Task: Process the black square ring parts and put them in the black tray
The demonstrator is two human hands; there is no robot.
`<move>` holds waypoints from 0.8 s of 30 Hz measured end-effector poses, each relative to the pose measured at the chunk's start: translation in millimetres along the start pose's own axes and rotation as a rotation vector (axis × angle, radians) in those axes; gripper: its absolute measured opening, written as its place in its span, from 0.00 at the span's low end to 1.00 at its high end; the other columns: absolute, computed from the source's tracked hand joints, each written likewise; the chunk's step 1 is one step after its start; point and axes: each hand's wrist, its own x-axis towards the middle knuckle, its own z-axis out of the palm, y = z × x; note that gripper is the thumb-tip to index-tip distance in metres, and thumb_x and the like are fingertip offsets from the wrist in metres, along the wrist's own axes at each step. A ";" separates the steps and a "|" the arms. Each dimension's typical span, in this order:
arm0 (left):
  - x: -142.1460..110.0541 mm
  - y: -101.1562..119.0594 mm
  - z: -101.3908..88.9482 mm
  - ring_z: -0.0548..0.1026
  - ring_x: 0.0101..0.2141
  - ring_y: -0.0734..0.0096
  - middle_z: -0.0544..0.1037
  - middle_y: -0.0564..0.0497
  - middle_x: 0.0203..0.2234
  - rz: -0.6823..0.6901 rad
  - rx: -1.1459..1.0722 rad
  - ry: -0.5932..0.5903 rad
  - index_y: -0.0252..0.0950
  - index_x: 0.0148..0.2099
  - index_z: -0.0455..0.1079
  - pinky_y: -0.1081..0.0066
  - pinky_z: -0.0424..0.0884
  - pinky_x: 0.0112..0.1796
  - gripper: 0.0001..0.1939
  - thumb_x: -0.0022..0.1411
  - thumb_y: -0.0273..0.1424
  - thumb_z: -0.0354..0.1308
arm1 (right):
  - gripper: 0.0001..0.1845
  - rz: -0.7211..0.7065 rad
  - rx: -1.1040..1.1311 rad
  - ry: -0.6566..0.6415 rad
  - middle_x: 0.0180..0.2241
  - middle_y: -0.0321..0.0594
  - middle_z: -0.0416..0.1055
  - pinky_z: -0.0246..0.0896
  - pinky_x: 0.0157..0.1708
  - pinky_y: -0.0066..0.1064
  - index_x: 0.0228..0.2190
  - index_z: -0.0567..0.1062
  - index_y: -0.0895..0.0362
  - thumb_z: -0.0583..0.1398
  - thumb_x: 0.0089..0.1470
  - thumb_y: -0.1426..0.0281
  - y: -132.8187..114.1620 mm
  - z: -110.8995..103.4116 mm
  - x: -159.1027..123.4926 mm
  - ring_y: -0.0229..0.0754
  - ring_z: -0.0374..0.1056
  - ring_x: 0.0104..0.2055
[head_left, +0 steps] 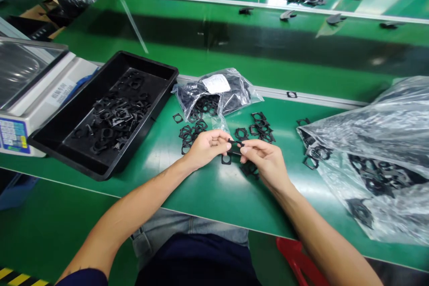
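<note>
Left hand (208,146) and right hand (271,161): fingers nearly closed, pinching black part (236,143). Loose pieces (263,129) lie beyond; left tray (150,65) part-filled. Completed share: indeterminable.

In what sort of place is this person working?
Probably a small-parts factory or workshop: a weighing scale stands beside a black tray of small black parts, and clear bags of similar parts lie on the green bench.

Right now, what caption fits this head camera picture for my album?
Two hands hold a small black part above a green table.
</note>
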 end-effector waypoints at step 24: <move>0.2 -8.9 4.2 0.79 0.34 0.73 0.80 0.49 0.31 0.196 -0.026 -0.047 0.33 0.33 0.70 0.72 0.75 0.40 0.16 0.52 0.37 0.72 | 0.09 -0.522 -0.483 0.001 0.34 0.42 0.77 0.73 0.38 0.40 0.42 0.82 0.51 0.64 0.60 0.65 -3.2 7.1 -13.4 0.45 0.72 0.35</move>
